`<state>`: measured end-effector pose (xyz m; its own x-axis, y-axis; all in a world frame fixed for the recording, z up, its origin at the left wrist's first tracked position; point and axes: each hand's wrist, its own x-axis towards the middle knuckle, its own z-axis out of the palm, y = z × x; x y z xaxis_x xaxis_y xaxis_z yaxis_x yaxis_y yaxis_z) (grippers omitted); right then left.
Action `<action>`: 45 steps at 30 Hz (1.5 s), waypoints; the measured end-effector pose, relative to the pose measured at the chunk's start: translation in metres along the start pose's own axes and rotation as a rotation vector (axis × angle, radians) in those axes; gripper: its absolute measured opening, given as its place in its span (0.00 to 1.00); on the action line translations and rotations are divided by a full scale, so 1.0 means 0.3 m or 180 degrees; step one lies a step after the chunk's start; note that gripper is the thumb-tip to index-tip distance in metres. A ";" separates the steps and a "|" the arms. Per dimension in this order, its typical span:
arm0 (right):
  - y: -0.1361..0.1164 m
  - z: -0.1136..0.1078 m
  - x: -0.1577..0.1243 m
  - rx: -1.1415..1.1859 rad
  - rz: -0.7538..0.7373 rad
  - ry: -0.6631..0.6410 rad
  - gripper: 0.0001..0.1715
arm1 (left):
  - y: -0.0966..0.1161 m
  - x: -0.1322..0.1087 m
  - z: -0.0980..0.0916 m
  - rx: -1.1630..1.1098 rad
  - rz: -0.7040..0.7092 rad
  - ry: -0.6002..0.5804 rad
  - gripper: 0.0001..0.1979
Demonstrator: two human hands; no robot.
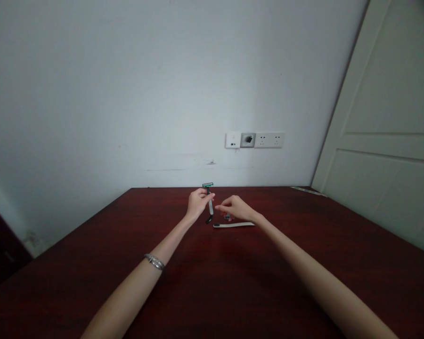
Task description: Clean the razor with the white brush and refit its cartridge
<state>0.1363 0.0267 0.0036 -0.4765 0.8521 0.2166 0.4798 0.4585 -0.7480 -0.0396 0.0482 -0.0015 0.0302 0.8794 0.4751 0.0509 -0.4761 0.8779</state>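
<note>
My left hand [197,203] is closed around the upper part of a razor [211,207]. Its green-edged head points up, and its pale handle runs down to a dark lower end close to the tabletop. Just to the right, my right hand [234,206] is closed, thumb and fingers drawn together. A small greyish-green piece [227,216] shows under its curled fingers; its kind is too small to make out. Below that hand lies a long, thin pale strip [235,225] with a dark left end. My right wrist partly covers its right end.
The dark red wooden table [212,282] reaches back to a white wall. Sockets [268,140] and a switch plate [232,140] are set in the wall. A pale door [385,117] stands at the right, and a thin flat strip [307,190] lies at the table's far right edge.
</note>
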 end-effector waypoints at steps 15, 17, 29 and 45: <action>-0.027 0.115 0.008 -0.1169 -0.0299 0.0585 0.19 | -0.034 -0.010 0.013 0.0755 -0.0013 -0.0051 0.12; -0.028 0.118 0.004 -0.1216 -0.0274 0.0593 0.17 | -0.038 -0.011 0.014 0.0803 0.0004 -0.0043 0.13; -0.048 0.114 -0.015 -0.1425 -0.0079 0.0563 0.18 | -0.030 -0.018 0.019 0.0553 -0.0059 -0.0135 0.14; 0.007 0.101 0.011 -0.1439 0.0299 0.0456 0.18 | -0.075 -0.010 -0.026 0.0396 -0.0892 -0.0766 0.11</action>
<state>0.1134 0.0229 -0.0161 -0.3247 0.9067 0.2691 0.8032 0.4146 -0.4278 -0.0485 0.0563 -0.0221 0.2306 0.9567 0.1776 0.2106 -0.2272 0.9508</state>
